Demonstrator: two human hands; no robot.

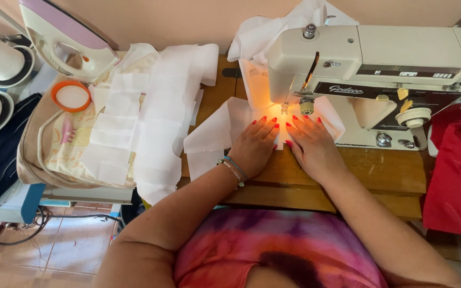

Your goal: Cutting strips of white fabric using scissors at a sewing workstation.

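A dark nameplate (348,89) (pale script) and a black-and-white label strip (404,72) sit on the sewing machine (401,48).

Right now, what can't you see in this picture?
Head view:
- Needle: lost in the lamp glare under the sewing machine head.
- White cloth under both hands: covered by the left hand and right hand.
- Iron: top cut off by the edge.
- Red cloth: cut off at right.

A white cloth (217,133) lies flat on the wooden table (380,173), spread under the sewing machine's needle (284,106). Its middle glows orange in the machine's lamp; its left edge overhangs the table.
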